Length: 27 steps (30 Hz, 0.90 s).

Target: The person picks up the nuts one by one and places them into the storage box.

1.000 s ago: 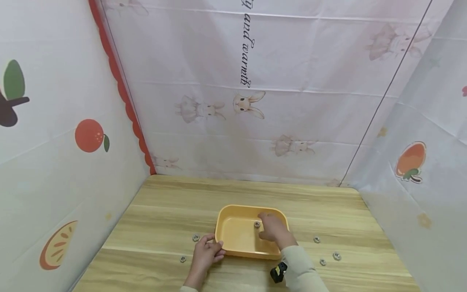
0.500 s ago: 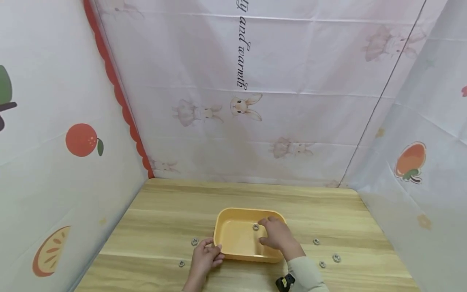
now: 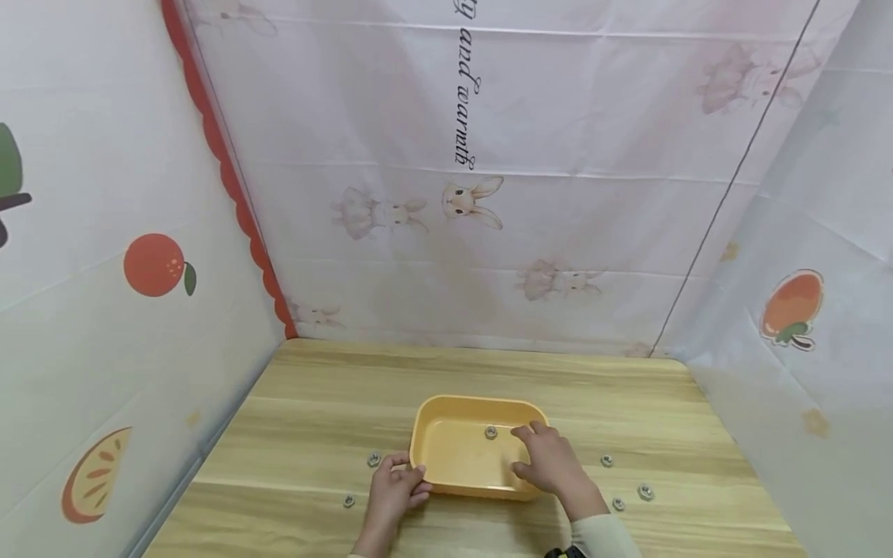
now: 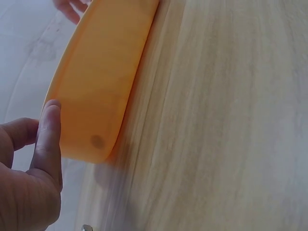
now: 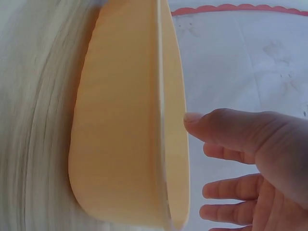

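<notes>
A yellow plastic box (image 3: pixel 460 490), shallow and rounded at the corners, sits on the wooden table. My left hand (image 3: pixel 392 492) holds it at the near left corner; in the left wrist view the thumb (image 4: pixel 48 132) lies against the outer wall. A single metal hex nut (image 3: pixel 491 432) lies inside, toward the back wall. Over the right end of the box is my right hand (image 3: pixel 554 467), empty, with fingers and thumb spread apart. In the right wrist view its thumb (image 5: pixel 211 126) is beside the rim.
Two hex nuts, one nearer the box (image 3: pixel 374 459) and one closer to me (image 3: pixel 349 501), lie left of it. To its right lie a far nut (image 3: pixel 607 460), a small nut (image 3: pixel 618 504) and a larger nut (image 3: pixel 646 492). Printed cloth walls (image 3: pixel 432 310) enclose the table.
My right hand has moved right, away from the nut in the box, toward the right rim. The left hand stays at its corner, and the nut inside keeps its place.
</notes>
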Available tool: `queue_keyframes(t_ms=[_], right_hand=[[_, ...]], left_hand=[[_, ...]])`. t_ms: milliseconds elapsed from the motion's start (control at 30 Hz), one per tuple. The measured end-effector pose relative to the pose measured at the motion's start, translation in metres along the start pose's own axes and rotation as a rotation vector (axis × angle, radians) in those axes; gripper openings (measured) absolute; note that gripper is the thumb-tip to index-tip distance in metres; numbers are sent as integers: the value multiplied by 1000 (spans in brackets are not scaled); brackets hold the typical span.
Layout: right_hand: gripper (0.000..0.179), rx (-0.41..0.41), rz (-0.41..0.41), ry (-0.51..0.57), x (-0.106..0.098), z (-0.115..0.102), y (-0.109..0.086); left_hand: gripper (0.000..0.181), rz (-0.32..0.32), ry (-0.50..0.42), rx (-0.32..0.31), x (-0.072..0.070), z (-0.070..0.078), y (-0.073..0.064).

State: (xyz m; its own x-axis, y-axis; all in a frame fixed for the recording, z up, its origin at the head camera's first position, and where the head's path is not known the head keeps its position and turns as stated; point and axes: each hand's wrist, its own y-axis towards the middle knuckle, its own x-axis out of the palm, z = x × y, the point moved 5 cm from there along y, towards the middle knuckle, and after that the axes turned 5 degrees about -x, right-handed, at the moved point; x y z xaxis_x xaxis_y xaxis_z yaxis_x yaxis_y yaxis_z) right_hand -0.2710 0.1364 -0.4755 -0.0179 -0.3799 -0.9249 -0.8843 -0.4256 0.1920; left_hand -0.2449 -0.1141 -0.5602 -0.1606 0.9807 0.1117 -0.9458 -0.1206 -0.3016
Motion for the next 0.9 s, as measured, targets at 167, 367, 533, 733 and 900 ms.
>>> queue_keyframes(t_ms=[167,367,533,733,900], right_hand=[[47,8,22,-2,-10,5,-9],[49,47,53,-10,-22,16,-17],[50,57,68,-13,-23,25,-25],[50,74,99,1,-22,31,-34],[51,149,78,51,-23,39,-42]], left_hand=[[42,7,-16,-6,0,0,0],[41,6,-23,-3,0,-1,0],[41,9,-19,-13,-1,-1,0],[41,11,-13,-27,0,-2,1],[40,14,-32,-31,-1,-1,0]])
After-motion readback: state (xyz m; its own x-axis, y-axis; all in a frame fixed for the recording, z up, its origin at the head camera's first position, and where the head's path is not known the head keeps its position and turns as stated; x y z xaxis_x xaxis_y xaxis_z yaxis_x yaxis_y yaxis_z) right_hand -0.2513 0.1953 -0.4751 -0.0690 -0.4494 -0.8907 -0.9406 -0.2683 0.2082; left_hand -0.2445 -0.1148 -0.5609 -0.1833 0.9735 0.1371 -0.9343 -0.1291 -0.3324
